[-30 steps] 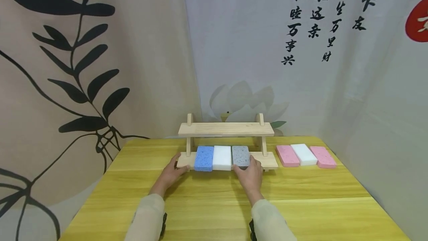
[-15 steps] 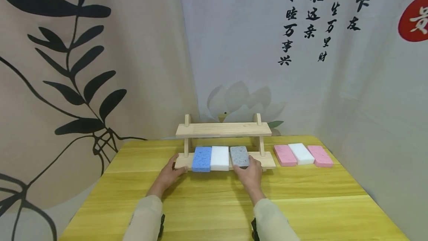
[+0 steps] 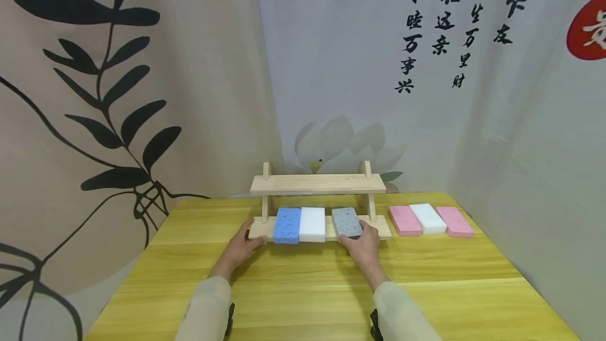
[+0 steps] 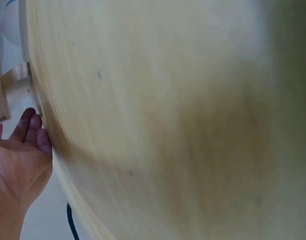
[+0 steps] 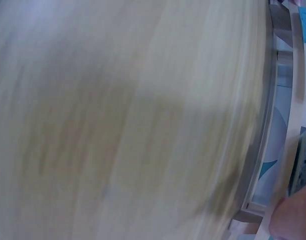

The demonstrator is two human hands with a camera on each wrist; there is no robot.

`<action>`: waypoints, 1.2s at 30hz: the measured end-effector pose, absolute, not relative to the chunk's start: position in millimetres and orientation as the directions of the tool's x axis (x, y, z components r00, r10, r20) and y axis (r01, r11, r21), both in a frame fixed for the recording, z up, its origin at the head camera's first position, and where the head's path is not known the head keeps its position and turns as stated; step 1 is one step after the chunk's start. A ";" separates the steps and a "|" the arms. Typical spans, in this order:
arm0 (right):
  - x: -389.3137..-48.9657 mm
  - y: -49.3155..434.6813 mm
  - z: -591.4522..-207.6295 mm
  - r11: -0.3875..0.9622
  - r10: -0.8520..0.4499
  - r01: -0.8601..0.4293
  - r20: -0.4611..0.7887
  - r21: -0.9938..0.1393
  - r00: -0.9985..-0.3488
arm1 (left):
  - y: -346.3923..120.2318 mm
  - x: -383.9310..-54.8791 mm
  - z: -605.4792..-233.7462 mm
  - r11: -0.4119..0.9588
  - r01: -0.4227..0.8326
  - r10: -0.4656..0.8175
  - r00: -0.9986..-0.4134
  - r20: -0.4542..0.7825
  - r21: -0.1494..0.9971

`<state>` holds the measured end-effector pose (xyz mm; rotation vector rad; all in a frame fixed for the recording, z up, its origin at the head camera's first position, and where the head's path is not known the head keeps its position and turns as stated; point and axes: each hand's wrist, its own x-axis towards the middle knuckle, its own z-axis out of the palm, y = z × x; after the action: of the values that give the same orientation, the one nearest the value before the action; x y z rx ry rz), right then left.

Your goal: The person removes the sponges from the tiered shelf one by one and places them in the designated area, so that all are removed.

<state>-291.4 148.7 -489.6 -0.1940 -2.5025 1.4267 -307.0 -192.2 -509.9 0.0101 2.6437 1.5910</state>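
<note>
1. Right hand (image 3: 364,250): thumb and fingers pinching the grey sponge (image 3: 346,220) at its near end and right side
2. Grey sponge: on the lower shelf (image 3: 382,228), slightly askew; presumably light, soft, porous, not slippery; best held lightly by opposite long edges, as hard squeezing may dent it
3. Left hand (image 3: 238,249): gripping the shelf's left end
4. White block (image 3: 312,224), blue sponge (image 3: 286,225): side by side, left of the grey, a gap between
5. Pink sponges (image 3: 405,220): on the bench (image 3: 303,299)
</note>
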 end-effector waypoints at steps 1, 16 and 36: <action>-291.7 149.9 -489.2 0.509 0.235 -0.013 0.153 -0.861 -0.960 | -192.2 -306.8 -510.1 0.470 -0.021 0.035 -0.998 -0.042 0.883; -293.7 191.0 -485.1 0.525 0.192 -0.048 0.173 -0.850 -0.966 | -189.3 -305.6 -509.2 0.472 -0.016 0.029 -0.999 -0.033 0.882; -273.2 218.7 -478.5 0.492 0.108 -0.071 0.141 -0.868 -0.984 | -192.4 -307.3 -509.4 0.467 -0.034 0.020 -0.999 -0.049 0.883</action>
<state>-273.2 218.7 -478.5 -0.0323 -2.5564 1.4998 -307.3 -192.4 -509.4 -0.0131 2.6458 1.5948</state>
